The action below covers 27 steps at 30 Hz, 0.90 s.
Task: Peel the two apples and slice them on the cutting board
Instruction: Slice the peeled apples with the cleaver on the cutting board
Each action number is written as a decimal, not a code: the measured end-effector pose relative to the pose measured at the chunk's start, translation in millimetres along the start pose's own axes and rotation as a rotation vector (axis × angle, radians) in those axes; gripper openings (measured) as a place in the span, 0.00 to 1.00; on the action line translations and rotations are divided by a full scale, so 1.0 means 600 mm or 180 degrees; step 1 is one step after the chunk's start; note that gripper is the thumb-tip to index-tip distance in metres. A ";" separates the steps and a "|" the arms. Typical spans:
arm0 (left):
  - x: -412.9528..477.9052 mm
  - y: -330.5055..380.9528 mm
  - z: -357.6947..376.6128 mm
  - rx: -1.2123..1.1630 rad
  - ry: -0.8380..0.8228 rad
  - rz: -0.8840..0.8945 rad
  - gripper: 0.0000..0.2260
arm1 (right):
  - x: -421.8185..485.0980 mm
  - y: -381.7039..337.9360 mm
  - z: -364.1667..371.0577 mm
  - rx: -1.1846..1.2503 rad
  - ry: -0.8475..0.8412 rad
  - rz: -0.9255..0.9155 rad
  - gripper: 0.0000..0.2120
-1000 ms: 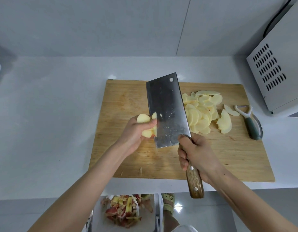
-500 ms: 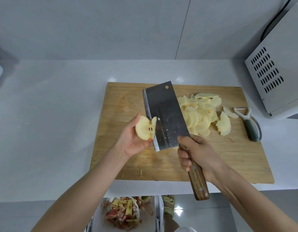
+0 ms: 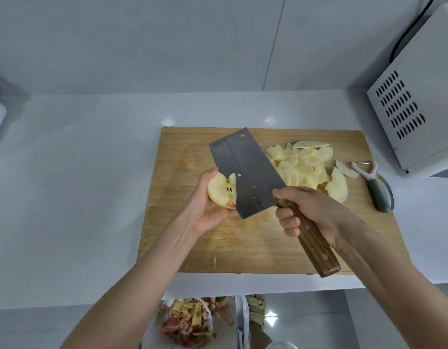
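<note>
My left hand (image 3: 204, 210) holds a peeled apple half (image 3: 221, 190) above the wooden cutting board (image 3: 182, 227), its cut face with the seed core turned up toward me. My right hand (image 3: 308, 210) grips the wooden handle of a cleaver (image 3: 245, 172). The broad blade tilts up to the left, and its edge meets the right side of the apple half at the core. A heap of pale apple slices (image 3: 306, 167) lies on the right part of the board.
A peeler with a green handle (image 3: 375, 187) lies at the board's right edge. A white microwave (image 3: 416, 102) stands at the back right. Below the counter's front edge, a bin holds red apple peels (image 3: 187, 323). White counter stretches to the left.
My left hand has turned the apple half so that its cut, seeded face points up. The cleaver has tilted further left, its edge now against the core.
</note>
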<state>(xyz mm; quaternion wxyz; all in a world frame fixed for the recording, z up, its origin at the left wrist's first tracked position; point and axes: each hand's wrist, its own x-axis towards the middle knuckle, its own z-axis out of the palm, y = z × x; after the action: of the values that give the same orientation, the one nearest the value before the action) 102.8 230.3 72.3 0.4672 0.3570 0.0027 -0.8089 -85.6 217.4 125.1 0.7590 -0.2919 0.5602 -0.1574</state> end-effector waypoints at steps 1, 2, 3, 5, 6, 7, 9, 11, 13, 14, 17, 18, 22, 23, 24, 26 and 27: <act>0.003 0.001 0.000 0.0041 0.0029 -0.0039 0.17 | 0.001 -0.003 -0.001 0.0029 -0.0005 0.0016 0.14; 0.005 0.002 0.001 0.0073 0.0054 -0.0067 0.18 | 0.001 -0.005 -0.001 0.0046 -0.0009 0.0039 0.13; 0.007 0.006 -0.001 0.0088 0.0094 -0.0097 0.18 | 0.001 -0.008 -0.002 0.0051 -0.0010 0.0067 0.13; 0.007 0.019 -0.017 0.0068 0.0277 -0.0132 0.19 | -0.002 -0.016 -0.013 0.0058 0.0073 0.0107 0.12; 0.005 0.030 -0.030 0.0065 0.0410 -0.0137 0.20 | -0.004 -0.022 -0.022 0.0093 0.0178 0.0078 0.12; 0.002 0.040 -0.045 0.0071 0.0532 -0.0137 0.22 | -0.007 -0.029 -0.033 0.0141 0.0306 -0.0006 0.12; -0.004 0.051 -0.070 0.0105 0.0654 -0.0134 0.28 | -0.014 -0.041 -0.051 0.0199 0.0559 -0.0283 0.11; -0.006 0.049 -0.080 0.0060 0.0588 -0.0067 0.29 | -0.021 -0.042 -0.052 0.0122 0.0653 -0.0501 0.10; -0.005 0.038 -0.074 -0.0021 0.0384 0.0047 0.24 | -0.026 -0.028 -0.033 -0.0194 0.0659 -0.0682 0.08; -0.002 0.031 -0.070 -0.0050 0.0253 0.0087 0.22 | -0.029 -0.018 -0.020 -0.0446 0.0698 -0.0822 0.07; 0.007 0.023 -0.069 -0.0110 -0.0135 0.0240 0.30 | -0.030 0.019 0.020 -0.1485 0.0932 -0.1556 0.11; 0.010 0.022 -0.070 -0.0033 -0.0281 0.0322 0.33 | -0.027 0.033 0.028 -0.1830 0.1048 -0.1843 0.12; 0.017 0.019 -0.076 0.0326 -0.0571 0.0642 0.33 | -0.011 0.086 0.036 -0.2941 0.1376 -0.2904 0.13; 0.019 0.019 -0.076 0.0403 -0.0600 0.0703 0.36 | -0.010 0.096 0.038 -0.3150 0.1332 -0.3073 0.12; 0.021 0.019 -0.077 0.0472 -0.0643 0.0747 0.39 | -0.010 0.103 0.041 -0.3346 0.1309 -0.3183 0.11; 0.023 0.016 -0.078 0.0565 -0.0722 0.0781 0.43 | -0.007 0.118 0.044 -0.3606 0.1357 -0.3297 0.13; 0.024 0.014 -0.077 0.0571 -0.0789 0.0780 0.44 | -0.005 0.124 0.045 -0.3657 0.1377 -0.3345 0.14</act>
<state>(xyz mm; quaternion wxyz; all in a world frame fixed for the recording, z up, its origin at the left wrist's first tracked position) 131.4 230.5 32.1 0.5253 0.2925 -0.1705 -0.7807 -68.0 284.3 87.0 0.1920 -0.8247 0.4776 -0.2342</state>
